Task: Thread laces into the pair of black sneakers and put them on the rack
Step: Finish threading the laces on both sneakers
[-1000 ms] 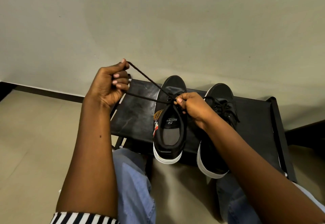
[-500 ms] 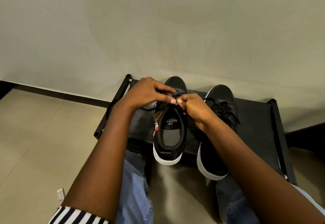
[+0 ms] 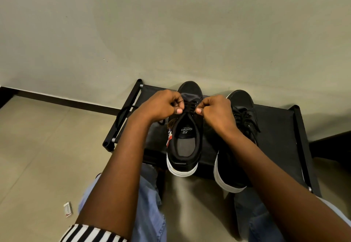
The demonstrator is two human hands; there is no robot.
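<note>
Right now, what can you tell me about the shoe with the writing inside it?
The left sneaker is black with a white sole, a grey insole and a printed logo. It sits on the black rack, toe towards the wall, heel over the front edge. The left hand and right hand pinch its black lace at the top eyelets.

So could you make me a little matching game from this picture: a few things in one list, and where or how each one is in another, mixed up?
Things:
1. left sneaker
2. right sneaker
3. small white packet
4. striped sleeve

Descriptions:
A. lying on the floor tiles
B. already laced, standing on the rack
C. on the left arm, at the picture's bottom edge
D. its lace pinched by the left hand and the right hand

Pairs: 1-D, 2-B, 3-A, 4-C
</note>
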